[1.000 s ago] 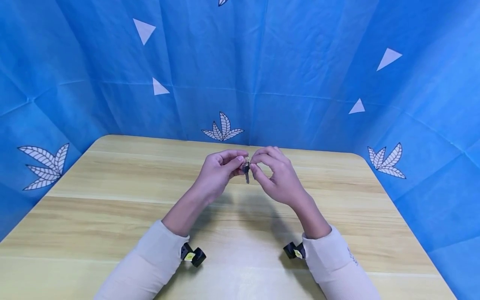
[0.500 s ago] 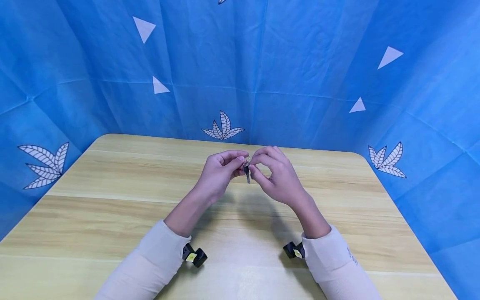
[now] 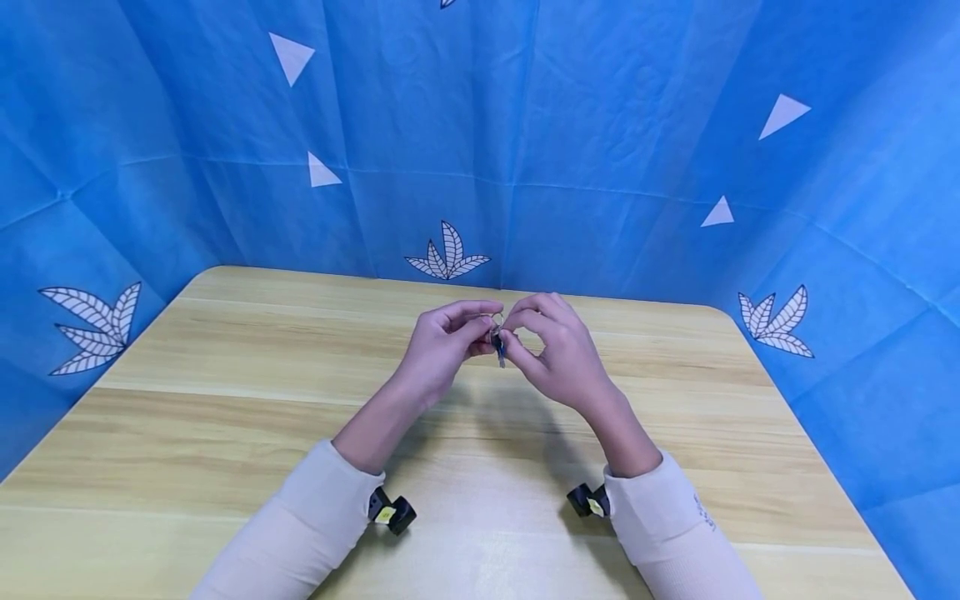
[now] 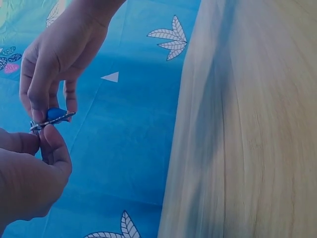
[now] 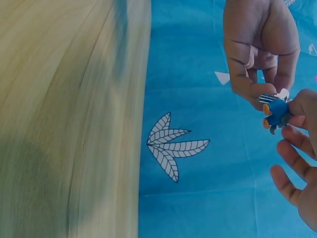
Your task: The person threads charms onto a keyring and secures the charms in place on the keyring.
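Both hands meet above the far middle of the table around a small key ring point(image 3: 498, 318). A key point(image 3: 502, 357) hangs below it between the fingers. My left hand point(image 3: 441, 346) pinches the ring's left side between thumb and fingers. From the other side, my right hand point(image 3: 558, 350) pinches at the ring with thumb and forefinger. In the right wrist view, a little blue charm point(image 5: 278, 111) with orange ends shows between the left hand point(image 5: 262, 39) and the right hand point(image 5: 303, 148). The left wrist view shows metal parts point(image 4: 52, 120) beside the blue charm; fingertips partly hide the ring.
The light wooden table point(image 3: 247, 367) spreads under both forearms. A blue curtain point(image 3: 600, 125) with white triangles and leaf prints stands along its back and sides. Black cameras point(image 3: 401, 515) sit at both wrists, by the pale sleeves.
The hanging key has swung slightly right and turned, with blue now showing at it. My left hand has shifted slightly right; my right hand stays nearly in place.
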Demonstrator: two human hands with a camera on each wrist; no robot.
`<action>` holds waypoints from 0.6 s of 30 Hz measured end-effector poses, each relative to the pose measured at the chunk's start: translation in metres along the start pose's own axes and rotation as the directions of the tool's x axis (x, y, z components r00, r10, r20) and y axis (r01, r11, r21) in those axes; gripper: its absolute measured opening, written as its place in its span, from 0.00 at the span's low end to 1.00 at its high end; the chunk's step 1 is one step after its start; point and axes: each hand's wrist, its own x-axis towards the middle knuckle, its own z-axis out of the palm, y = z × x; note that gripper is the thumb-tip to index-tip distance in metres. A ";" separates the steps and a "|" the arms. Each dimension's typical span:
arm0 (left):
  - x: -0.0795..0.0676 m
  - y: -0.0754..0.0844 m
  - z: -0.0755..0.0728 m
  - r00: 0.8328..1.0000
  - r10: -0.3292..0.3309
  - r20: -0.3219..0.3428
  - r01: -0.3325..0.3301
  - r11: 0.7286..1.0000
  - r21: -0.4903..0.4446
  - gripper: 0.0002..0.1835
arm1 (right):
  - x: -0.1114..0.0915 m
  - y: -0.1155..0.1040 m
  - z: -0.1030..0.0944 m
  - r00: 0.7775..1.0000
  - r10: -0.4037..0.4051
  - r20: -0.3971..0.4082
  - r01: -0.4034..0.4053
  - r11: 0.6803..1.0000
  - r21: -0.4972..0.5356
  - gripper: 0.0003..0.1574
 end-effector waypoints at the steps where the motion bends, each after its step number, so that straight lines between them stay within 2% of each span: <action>1: 0.000 0.000 0.000 1.000 0.003 0.006 -0.003 1.000 0.006 0.12 | 0.000 0.000 0.000 1.000 0.001 -0.006 -0.001 1.000 0.000 0.06; 8: 0.001 -0.004 -0.003 1.000 0.023 -0.006 -0.023 0.994 0.103 0.18 | 0.000 0.000 -0.001 0.999 -0.002 -0.040 0.003 1.000 0.002 0.05; 18: 0.002 -0.005 -0.003 0.998 0.040 -0.054 -0.031 0.989 0.145 0.13 | 0.001 -0.002 0.001 1.000 0.009 -0.017 -0.008 1.000 0.017 0.04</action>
